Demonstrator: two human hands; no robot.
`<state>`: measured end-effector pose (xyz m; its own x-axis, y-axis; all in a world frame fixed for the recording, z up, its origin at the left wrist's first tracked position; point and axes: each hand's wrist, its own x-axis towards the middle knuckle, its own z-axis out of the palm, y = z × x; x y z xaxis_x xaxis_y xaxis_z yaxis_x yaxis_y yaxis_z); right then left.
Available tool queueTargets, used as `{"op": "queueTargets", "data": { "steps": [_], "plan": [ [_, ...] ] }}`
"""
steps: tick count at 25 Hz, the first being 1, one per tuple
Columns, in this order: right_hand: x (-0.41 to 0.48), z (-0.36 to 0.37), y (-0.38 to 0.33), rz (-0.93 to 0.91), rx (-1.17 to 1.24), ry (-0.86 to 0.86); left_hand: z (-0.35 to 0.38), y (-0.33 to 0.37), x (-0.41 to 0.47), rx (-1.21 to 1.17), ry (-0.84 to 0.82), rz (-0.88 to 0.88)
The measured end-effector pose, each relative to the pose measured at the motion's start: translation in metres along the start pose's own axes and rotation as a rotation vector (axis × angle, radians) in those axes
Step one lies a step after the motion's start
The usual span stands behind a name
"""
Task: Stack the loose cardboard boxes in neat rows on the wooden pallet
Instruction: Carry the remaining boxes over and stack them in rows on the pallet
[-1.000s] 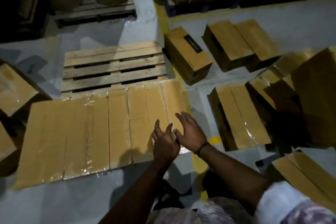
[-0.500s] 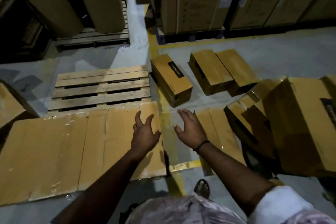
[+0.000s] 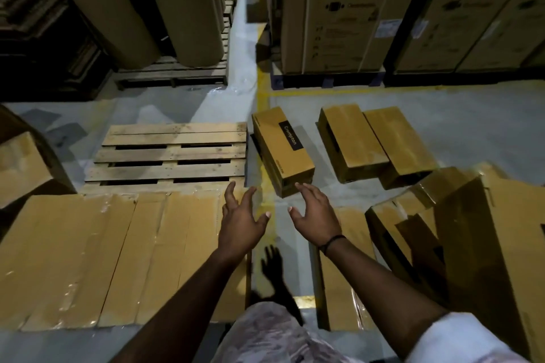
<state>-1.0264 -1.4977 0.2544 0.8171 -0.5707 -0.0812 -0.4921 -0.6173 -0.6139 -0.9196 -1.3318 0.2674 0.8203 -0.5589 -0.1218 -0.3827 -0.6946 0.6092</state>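
A wooden pallet (image 3: pixel 174 153) lies on the floor, its far half bare. A row of several flat cardboard boxes (image 3: pixel 118 256) covers its near half. A loose box with a black Crompton label (image 3: pixel 283 150) sits just right of the pallet. My left hand (image 3: pixel 240 224) hovers with spread fingers over the right end of the stacked row. My right hand (image 3: pixel 317 215) reaches forward, fingers spread, just short of the Crompton box. Both hands hold nothing.
Two more loose boxes (image 3: pixel 374 144) lie side by side further right. A heap of boxes (image 3: pixel 477 233) crowds the right edge, and one box (image 3: pixel 345 283) lies under my right forearm. Tall washing-machine cartons (image 3: pixel 348 9) and big rolls (image 3: pixel 188 3) stand behind. Another box (image 3: pixel 23 165) sits left.
My view has lifted and shifted right toward the loose boxes. Both hands have moved apart and forward, from over the stacked row toward the Crompton box.
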Motion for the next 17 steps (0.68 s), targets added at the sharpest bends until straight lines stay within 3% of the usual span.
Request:
{"op": "queueTargets", "data": {
  "steps": [10,17],
  "plan": [
    [0.216,0.002,-0.011,-0.067,-0.120,-0.047,-0.003,0.005,0.207,0.026,-0.005,-0.065],
    [0.338,0.002,-0.042,-0.031,-0.031,-0.030,-0.027,0.006,0.322,0.060,-0.035,-0.036]
  ]
}}
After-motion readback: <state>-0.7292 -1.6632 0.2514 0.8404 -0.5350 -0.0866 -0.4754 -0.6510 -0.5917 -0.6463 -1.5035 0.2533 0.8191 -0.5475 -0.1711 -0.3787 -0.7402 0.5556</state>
